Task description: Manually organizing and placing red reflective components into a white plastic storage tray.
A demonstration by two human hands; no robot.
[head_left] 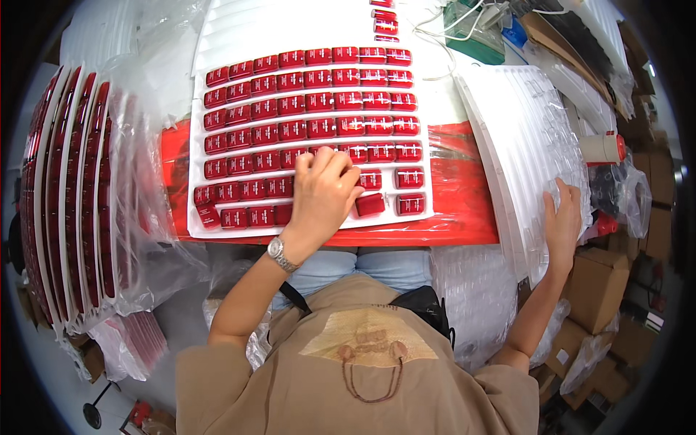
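Observation:
A white tray (pixel 423 204) lies before me with rows of small glossy red containers (pixel 291 130) in its slots. Over its front rows, my left hand (pixel 324 190) is bent down with curled fingers, wearing a metal wristwatch (pixel 276 250). Its fingertips are among the containers, and whatever they grip is hidden beneath them. Just right of that hand, one red container (pixel 370 205) sits askew; another (pixel 208 214) leans at the tray's front left corner. To the right, my right hand (pixel 562 221) rests with stretched fingers on the edge of a stack of clear plastic trays (pixel 523 138).
Filled trays of red containers (pixel 69 196) stand stacked at the left, partly in clear plastic wrap (pixel 148 196). Red sheeting (pixel 460 174) covers the table's front part. A green box (pixel 475 32) and white cables are at the back right. Cardboard boxes (pixel 596 286) pile up at right.

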